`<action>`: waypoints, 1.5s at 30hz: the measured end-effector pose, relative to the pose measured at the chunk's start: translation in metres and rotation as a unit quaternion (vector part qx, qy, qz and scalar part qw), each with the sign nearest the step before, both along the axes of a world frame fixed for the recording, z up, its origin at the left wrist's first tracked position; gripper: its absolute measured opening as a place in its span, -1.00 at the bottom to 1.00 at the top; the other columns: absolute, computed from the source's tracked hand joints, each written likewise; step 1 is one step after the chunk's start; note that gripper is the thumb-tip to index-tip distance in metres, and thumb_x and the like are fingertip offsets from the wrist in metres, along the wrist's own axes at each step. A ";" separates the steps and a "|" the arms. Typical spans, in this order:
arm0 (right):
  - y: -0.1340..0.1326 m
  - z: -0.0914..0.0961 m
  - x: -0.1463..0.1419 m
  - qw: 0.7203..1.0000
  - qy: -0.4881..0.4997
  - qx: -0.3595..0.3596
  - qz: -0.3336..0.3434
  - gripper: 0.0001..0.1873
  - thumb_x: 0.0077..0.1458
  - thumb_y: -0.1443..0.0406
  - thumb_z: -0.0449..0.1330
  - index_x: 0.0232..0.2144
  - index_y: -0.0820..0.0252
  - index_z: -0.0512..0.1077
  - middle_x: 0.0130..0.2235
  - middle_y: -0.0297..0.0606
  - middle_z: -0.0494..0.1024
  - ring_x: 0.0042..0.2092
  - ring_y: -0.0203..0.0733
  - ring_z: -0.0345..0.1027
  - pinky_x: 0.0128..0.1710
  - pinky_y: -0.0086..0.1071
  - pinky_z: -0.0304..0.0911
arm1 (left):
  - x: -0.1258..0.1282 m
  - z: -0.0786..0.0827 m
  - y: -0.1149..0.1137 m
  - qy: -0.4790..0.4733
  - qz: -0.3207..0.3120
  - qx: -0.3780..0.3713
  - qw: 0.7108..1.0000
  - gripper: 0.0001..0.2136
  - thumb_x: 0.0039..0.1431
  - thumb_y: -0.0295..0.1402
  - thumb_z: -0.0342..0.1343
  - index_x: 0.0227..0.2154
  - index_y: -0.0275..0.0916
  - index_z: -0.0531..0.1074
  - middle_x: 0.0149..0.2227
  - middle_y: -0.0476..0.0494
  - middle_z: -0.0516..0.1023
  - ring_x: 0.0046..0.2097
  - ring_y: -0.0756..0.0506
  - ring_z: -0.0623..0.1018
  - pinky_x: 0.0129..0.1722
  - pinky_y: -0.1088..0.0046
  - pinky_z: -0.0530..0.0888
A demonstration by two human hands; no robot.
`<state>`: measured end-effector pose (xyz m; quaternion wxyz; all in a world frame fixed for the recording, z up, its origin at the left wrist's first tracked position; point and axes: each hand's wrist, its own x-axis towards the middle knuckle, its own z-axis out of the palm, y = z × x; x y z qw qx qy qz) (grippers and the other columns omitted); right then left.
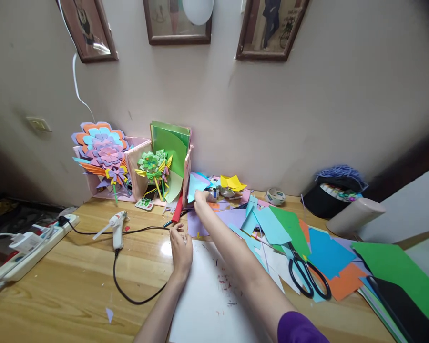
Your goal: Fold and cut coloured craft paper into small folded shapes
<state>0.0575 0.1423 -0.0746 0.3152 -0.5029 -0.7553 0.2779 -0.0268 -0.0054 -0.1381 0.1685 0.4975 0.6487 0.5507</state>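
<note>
My right hand point(201, 197) reaches to the back of the table, its fingers closed on a light blue piece of paper point(197, 186) beside the pink holder's right wall. The fingertips are partly hidden. My left hand point(181, 250) rests at the left edge of a white board point(203, 295), fingers loosely bent and nothing visible in them. Just beyond it lie a dark pen point(169, 222) and a red paper strip point(178, 209). Purple paper point(232, 217) spreads under my right wrist. Yellow folded paper point(233, 183) sits among small craft pieces to the right.
Left of the board lies a white glue gun point(117, 228) with its black cord, near a power strip point(32, 252). Paper flowers point(105, 150) stand in a pink holder point(137, 159). On the right are black scissors point(307, 276), coloured sheets point(329, 252), tape point(275, 196) and a black pouch point(316, 197).
</note>
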 end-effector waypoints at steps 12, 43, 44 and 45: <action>-0.144 -0.021 0.164 0.994 -0.038 0.055 0.087 -0.66 0.07 0.34 0.00 -0.07 0.07 0.22 -0.09 -0.15 0.41 -0.05 -0.06 0.30 -0.08 -0.19 0.19 | -0.005 0.030 -0.019 0.156 -0.180 0.089 0.967 -0.19 -0.09 -0.16 0.17 0.15 -0.27 -0.13 0.16 -0.37 0.03 0.21 -0.27 0.01 0.15 0.06 -0.03; -0.193 -0.059 0.178 0.989 0.017 0.119 -0.086 -0.47 -0.16 0.11 0.27 -0.18 0.17 0.18 -0.19 -0.17 0.28 -0.13 -0.08 0.20 -0.13 -0.18 0.21 | 0.027 0.011 -0.026 0.008 -0.409 -0.137 0.902 -0.59 -0.09 -0.32 0.14 -0.11 -0.31 0.36 -0.16 -0.16 0.49 -0.17 -0.16 0.46 -0.16 0.36 0.37; -0.192 -0.056 0.179 0.987 0.030 0.115 -0.107 -0.52 -0.18 0.10 0.27 -0.25 0.17 0.21 -0.26 -0.21 0.29 -0.20 -0.11 0.22 -0.19 -0.21 0.23 | 0.026 0.010 -0.025 -0.015 -0.397 -0.148 0.906 -0.56 -0.11 -0.28 0.16 -0.12 -0.34 0.36 -0.17 -0.18 0.50 -0.17 -0.16 0.46 -0.17 0.35 0.37; -0.192 -0.054 0.178 0.985 0.045 0.110 -0.126 -0.54 -0.19 0.08 0.28 -0.30 0.17 0.22 -0.30 -0.24 0.29 -0.26 -0.15 0.22 -0.23 -0.25 0.24 | 0.026 0.010 -0.025 -0.035 -0.389 -0.158 0.907 -0.55 -0.12 -0.25 0.17 -0.12 -0.36 0.37 -0.18 -0.20 0.50 -0.18 -0.17 0.47 -0.18 0.34 0.38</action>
